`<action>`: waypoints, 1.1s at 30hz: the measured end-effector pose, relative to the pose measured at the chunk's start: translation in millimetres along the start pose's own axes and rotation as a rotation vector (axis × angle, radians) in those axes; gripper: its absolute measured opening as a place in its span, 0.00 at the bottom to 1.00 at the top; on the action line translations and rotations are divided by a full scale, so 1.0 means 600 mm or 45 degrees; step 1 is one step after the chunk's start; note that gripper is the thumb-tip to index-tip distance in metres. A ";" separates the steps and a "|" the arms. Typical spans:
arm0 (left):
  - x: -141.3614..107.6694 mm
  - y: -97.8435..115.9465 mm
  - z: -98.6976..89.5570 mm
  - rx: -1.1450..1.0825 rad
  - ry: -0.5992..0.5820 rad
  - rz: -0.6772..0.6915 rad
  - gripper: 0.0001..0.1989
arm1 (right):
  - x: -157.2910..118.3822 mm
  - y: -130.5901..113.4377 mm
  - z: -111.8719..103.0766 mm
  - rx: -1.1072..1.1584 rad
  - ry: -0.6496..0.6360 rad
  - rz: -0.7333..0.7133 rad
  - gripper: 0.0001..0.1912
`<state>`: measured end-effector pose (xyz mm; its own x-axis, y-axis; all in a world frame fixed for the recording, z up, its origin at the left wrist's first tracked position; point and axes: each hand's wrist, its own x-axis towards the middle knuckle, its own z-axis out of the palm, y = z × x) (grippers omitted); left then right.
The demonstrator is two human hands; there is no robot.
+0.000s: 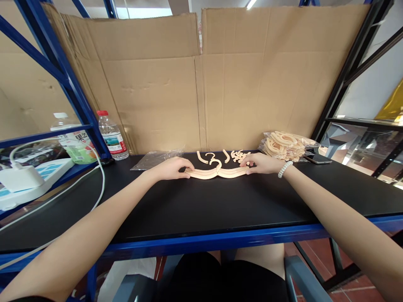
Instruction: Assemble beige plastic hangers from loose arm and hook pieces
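Observation:
A pale beige folding clothes hanger (206, 173) lies across the black tabletop, its hook part pointing toward the cardboard. My left hand (173, 168) pinches its left end between thumb and fingers. At the opposite end, my right hand (263, 163) has thumb and fingers closed on the hanger's tip. Just behind the hanger are a loose hook (210, 157), a curved piece (202, 157) on the left and another curved piece (226, 156) on the right. A pile of small beige parts (239, 156) sits beside my right fingers.
A clear plastic bag (155, 160) lies left of the parts. On the right are a bag of beige hanger parts (280, 144) and a phone (318, 159). A red-capped bottle (112, 138) and a white cable (103, 184) stand left. Cardboard (151, 92) walls the back.

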<state>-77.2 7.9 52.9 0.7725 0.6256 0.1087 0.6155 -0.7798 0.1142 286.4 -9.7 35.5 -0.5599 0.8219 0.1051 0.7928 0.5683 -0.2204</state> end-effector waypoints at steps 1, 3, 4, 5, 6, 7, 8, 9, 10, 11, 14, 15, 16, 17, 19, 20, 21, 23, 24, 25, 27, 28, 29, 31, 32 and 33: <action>0.000 0.001 0.000 -0.007 -0.005 -0.011 0.11 | 0.000 -0.001 0.000 -0.002 0.002 0.001 0.15; 0.000 0.003 -0.001 -0.013 -0.009 -0.022 0.10 | 0.000 -0.003 0.002 -0.004 0.002 0.009 0.14; 0.000 0.003 -0.001 -0.012 -0.007 -0.023 0.10 | 0.001 -0.004 0.002 -0.005 0.003 0.015 0.14; 0.000 0.003 -0.002 -0.009 -0.005 -0.021 0.09 | 0.001 -0.004 0.002 -0.005 0.004 0.020 0.14; 0.000 0.002 -0.002 -0.007 -0.004 -0.018 0.09 | 0.001 -0.005 0.003 -0.005 0.005 0.023 0.14; 0.000 0.001 -0.001 -0.006 -0.003 -0.016 0.09 | 0.002 -0.006 0.003 -0.003 0.006 0.024 0.13; 0.000 0.001 -0.001 -0.004 -0.002 -0.015 0.08 | 0.002 -0.007 0.003 0.000 0.007 0.026 0.13; 0.000 0.000 -0.001 -0.004 -0.001 -0.016 0.08 | 0.002 -0.007 0.003 0.004 0.008 0.027 0.13; 0.001 -0.001 0.000 -0.004 0.002 -0.019 0.08 | 0.003 -0.007 0.002 0.007 0.008 0.027 0.13; 0.001 -0.001 0.001 -0.004 0.005 -0.021 0.08 | 0.003 -0.006 0.002 0.010 0.007 0.027 0.13; 0.002 -0.002 0.002 0.003 0.014 -0.008 0.08 | 0.003 -0.005 0.002 0.012 0.006 0.023 0.13; 0.002 -0.002 0.002 0.005 0.015 -0.003 0.08 | 0.003 -0.005 0.002 0.012 0.008 0.024 0.12; 0.002 -0.002 0.002 0.007 0.017 -0.003 0.09 | 0.003 -0.005 0.002 0.011 0.011 0.026 0.12; 0.002 -0.002 0.002 0.006 0.018 -0.008 0.09 | 0.003 -0.005 0.002 0.009 0.013 0.029 0.12; 0.003 -0.001 0.002 0.003 0.015 -0.021 0.09 | 0.003 -0.006 0.002 0.002 0.017 0.037 0.12; 0.003 -0.001 0.002 0.001 0.013 -0.023 0.08 | 0.003 -0.006 0.002 -0.004 0.019 0.042 0.12; 0.003 -0.001 0.001 -0.001 0.011 -0.023 0.08 | 0.003 -0.006 0.002 -0.009 0.021 0.046 0.12; 0.002 0.000 0.001 -0.006 0.014 -0.019 0.08 | 0.003 -0.007 0.002 -0.016 0.024 0.055 0.12; 0.002 -0.001 0.002 -0.010 0.017 -0.020 0.08 | 0.003 -0.006 0.002 -0.018 0.026 0.058 0.12; 0.002 -0.001 0.002 -0.014 0.019 -0.024 0.08 | 0.002 -0.006 0.002 -0.020 0.029 0.060 0.12; 0.002 -0.002 0.002 -0.021 0.021 -0.026 0.09 | 0.002 -0.006 0.003 -0.025 0.032 0.058 0.12; 0.002 -0.003 0.003 -0.023 0.026 -0.025 0.09 | 0.002 -0.005 0.004 -0.028 0.034 0.055 0.12; 0.002 -0.003 0.003 -0.024 0.031 -0.023 0.09 | 0.002 -0.005 0.004 -0.029 0.036 0.053 0.13; 0.002 -0.005 0.004 -0.023 0.040 -0.020 0.09 | 0.003 -0.004 0.005 -0.033 0.037 0.050 0.13; 0.002 -0.005 0.004 -0.021 0.046 -0.021 0.09 | 0.003 -0.004 0.005 -0.035 0.038 0.049 0.13; 0.002 -0.006 0.005 -0.020 0.052 -0.019 0.09 | 0.003 -0.004 0.005 -0.037 0.038 0.047 0.13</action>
<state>-78.0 11.2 49.7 0.7563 0.6375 0.1470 0.6239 -0.7704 0.1315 282.8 -9.7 33.3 -0.5231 0.8428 0.1265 0.8197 0.5382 -0.1961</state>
